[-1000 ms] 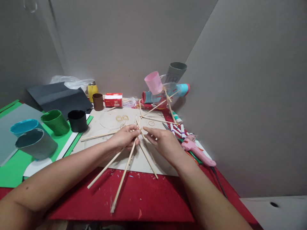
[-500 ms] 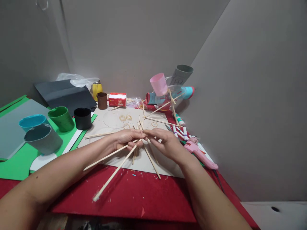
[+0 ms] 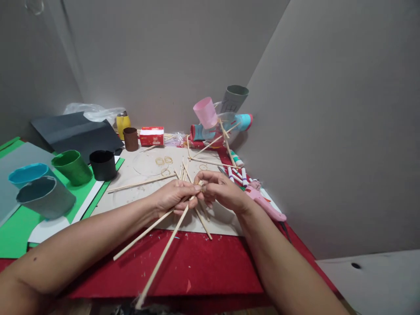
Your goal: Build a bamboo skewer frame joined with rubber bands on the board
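Now | left hand (image 3: 175,197): fingers pinched on wooden sticks (image 3: 160,262) | right hand (image 3: 225,192): fingers closed at same crossing

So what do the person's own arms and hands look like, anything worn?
Both are bare: the left hand and right hand have no gloves, and no rings, watch or bracelet show. The left forearm and right forearm carry no sleeves as far as the picture reaches.
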`<state>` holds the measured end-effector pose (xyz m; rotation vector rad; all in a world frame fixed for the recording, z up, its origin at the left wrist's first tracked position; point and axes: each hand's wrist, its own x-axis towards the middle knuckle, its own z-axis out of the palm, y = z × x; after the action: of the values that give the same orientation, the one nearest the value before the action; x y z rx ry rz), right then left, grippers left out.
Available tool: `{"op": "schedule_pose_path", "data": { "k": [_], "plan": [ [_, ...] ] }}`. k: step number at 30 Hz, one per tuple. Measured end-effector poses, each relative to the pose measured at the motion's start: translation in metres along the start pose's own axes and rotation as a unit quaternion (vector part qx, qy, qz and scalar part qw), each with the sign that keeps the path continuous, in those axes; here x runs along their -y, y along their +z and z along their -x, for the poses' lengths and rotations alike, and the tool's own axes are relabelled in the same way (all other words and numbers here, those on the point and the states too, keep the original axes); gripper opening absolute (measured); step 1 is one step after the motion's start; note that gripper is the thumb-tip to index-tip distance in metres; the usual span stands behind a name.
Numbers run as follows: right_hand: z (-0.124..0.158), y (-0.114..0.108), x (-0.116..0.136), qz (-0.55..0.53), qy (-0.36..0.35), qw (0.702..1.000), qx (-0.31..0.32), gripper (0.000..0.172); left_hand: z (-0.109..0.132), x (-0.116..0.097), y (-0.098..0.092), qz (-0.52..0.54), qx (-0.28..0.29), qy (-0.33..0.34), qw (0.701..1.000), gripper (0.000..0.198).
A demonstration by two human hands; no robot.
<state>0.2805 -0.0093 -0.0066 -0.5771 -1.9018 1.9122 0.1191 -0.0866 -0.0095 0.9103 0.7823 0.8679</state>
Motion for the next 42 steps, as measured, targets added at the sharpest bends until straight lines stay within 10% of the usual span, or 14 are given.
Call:
{"op": "schedule_pose_path", "data": {
  "k": [10,35,42],
  "plan": [
    [-0.009,0.008,-0.006,-0.150,0.029,0.985,-0.077,0.021,-0.004,0.008,0.009,-0.113,-0.211,0.105,0.965,0.022],
    [-0.010,0.004,-0.008,-0.018,-0.041,0.982,-0.181,0.025,-0.005,0.001,0.001,-0.080,-0.194,0.132,0.969,0.019],
    [-0.008,0.000,-0.003,-0.099,0.001,0.987,-0.130,0.023,-0.002,-0.004,0.005,-0.110,-0.205,0.156,0.960,0.022]
  ]
}}
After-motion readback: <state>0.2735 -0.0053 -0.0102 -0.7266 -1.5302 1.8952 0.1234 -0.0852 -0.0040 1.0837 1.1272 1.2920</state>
